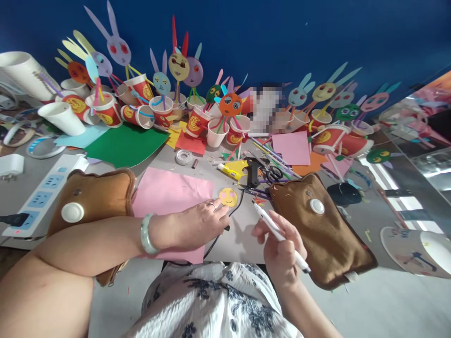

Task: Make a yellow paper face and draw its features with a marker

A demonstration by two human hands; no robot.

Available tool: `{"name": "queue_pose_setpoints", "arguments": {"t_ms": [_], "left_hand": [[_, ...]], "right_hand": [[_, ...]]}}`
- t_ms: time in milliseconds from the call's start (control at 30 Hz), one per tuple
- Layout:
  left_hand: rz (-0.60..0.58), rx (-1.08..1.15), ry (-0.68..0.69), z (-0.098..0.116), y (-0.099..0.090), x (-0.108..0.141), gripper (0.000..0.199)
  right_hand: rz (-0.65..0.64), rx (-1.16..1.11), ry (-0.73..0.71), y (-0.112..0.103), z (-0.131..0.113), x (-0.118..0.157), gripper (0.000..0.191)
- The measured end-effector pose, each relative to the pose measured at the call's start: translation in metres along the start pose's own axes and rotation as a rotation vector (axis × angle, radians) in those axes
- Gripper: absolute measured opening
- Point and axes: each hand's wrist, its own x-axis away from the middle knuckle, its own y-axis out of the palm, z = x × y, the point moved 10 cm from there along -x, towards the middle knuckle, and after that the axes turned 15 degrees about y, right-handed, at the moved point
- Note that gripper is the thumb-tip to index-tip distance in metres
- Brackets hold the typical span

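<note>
My left hand point(199, 224) lies flat over the right part of a pink paper sheet point(165, 190), its fingertips touching a small yellow paper disc point(228, 196) with a smiling face and pink cheeks drawn on it. The fingers are stretched out and grip nothing. To the right, my right hand point(283, 251) is closed around a white marker pen point(269, 223), held tilted. One end of the pen points up and left toward the disc, apart from it. A dark cable point(237, 206) runs just right of the disc.
Brown hot-water bags point(95, 192) point(326, 239) flank the work. Behind are a glue gun point(252, 172), scissors point(275, 173), a tape roll point(183, 157), a green sheet point(127, 143) and several paper-cup rabbit figures point(105, 111). A power strip point(44, 195) lies left.
</note>
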Motion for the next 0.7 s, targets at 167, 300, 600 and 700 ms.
{"name": "queue_pose_setpoints", "arguments": {"t_ms": [167,300,600,700], "left_hand": [[-0.014,-0.024,-0.012,-0.003,-0.004,-0.002,0.020],[-0.012,-0.047,-0.038,-0.008,-0.010,-0.001,0.028],[-0.067,-0.037,-0.035,-0.012,-0.011,-0.003,0.033],[-0.047,-0.039,-0.020,-0.011,-0.011,-0.003,0.032]], "right_hand": [[0.156,-0.268,0.335,-0.016,0.030,-0.004,0.027],[0.144,-0.419,0.478,-0.006,0.032,-0.008,0.019],[0.084,-0.417,0.506,0.003,0.031,-0.009,0.026],[0.073,-0.390,0.505,0.004,0.029,-0.009,0.031]]}}
